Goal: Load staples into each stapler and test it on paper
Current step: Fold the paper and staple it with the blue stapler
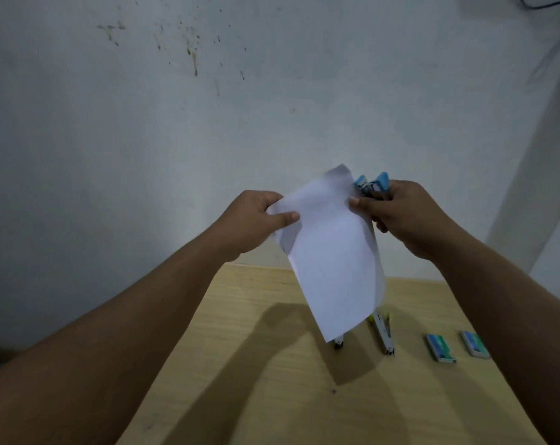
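Up above the worktop (240, 364), the left hand (256, 220) pinches the paper (330, 252) while the right hand (403, 216) grips the blue stapler (368, 184) at its edge. The sheet partly hides a stapler (339, 343) beside the yellow stapler (383, 332); two staple boxes (440, 348) lie right, labels unreadable.

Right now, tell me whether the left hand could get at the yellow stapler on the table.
Probably not as things stand: the left hand is pinching the paper up in the air, and the yellow stapler lies below it on the table. It would have to let go first.
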